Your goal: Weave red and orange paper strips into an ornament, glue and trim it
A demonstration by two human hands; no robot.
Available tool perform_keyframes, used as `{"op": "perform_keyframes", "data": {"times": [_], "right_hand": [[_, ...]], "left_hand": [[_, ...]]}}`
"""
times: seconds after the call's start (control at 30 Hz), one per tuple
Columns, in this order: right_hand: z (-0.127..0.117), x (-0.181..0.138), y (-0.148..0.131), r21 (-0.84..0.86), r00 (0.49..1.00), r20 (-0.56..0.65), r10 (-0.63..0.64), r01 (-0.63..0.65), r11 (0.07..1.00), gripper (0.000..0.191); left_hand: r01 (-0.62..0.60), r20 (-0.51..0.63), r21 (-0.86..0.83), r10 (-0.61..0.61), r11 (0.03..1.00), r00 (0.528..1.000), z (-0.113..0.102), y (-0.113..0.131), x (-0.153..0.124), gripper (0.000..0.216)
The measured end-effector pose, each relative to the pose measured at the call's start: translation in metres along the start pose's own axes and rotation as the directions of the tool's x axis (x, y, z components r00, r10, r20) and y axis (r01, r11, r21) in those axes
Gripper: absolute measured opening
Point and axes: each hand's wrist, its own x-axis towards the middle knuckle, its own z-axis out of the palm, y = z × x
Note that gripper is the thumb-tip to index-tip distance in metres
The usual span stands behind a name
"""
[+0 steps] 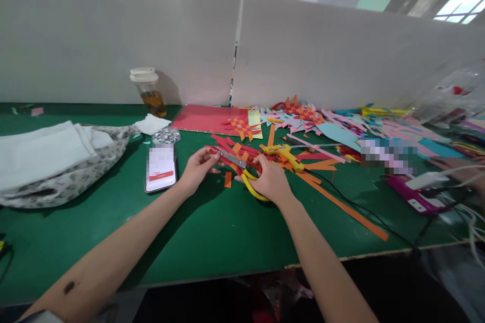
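My right hand (273, 180) is closed round the handles of a pair of scissors (235, 160), which have yellow grips and silver blades. The blades point left, toward my left hand (199, 167). Between the thumb and fingers of that hand is a small red paper piece (214, 150), close to the blade tips; its far end is hard to make out. Just beyond my right hand lies a yellow glue gun (292, 158) among orange and red paper strips (318, 165). A short orange scrap (228, 179) rests on the table between my hands.
Left of my hands a phone (161, 169) lies by a patterned cloth bundle (71, 179). A lidded drink cup (150, 93) stands near the grey partition (170, 35). Woven red-orange paper fish (242, 128) lie behind. A purple power strip (417, 197) with cables is at right on the green table (197, 242).
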Motion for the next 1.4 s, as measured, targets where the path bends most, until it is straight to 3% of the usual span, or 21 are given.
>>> {"op": "perform_keyframes", "data": {"times": [0.5, 0.77, 1.1, 1.4], "right_hand": [[0.0035, 0.0008, 0.0040, 0.100, 0.995, 0.095, 0.032, -0.042, 0.994, 0.029], [-0.0018, 0.0007, 0.0003, 0.043, 1.000, 0.027, 0.003, -0.004, 0.999, 0.027], [-0.0020, -0.0005, -0.0010, 0.026, 1.000, 0.026, 0.011, -0.012, 1.000, 0.032], [-0.0048, -0.0010, 0.0003, 0.004, 1.000, -0.016, 0.009, -0.008, 1.000, 0.040]], "left_hand": [[-0.005, 0.048, -0.005, 0.006, 1.000, 0.999, -0.0014, -0.0015, 0.0003, 0.028], [-0.011, 0.052, -0.002, 0.011, 1.000, 0.999, -0.0019, -0.0012, -0.0009, 0.027], [-0.019, 0.065, 0.024, 0.017, 1.000, 0.998, -0.0053, -0.0042, 0.0022, 0.027], [-0.026, -0.001, 0.007, 0.026, 1.000, 1.000, -0.0039, -0.0013, 0.0015, 0.025]]}}
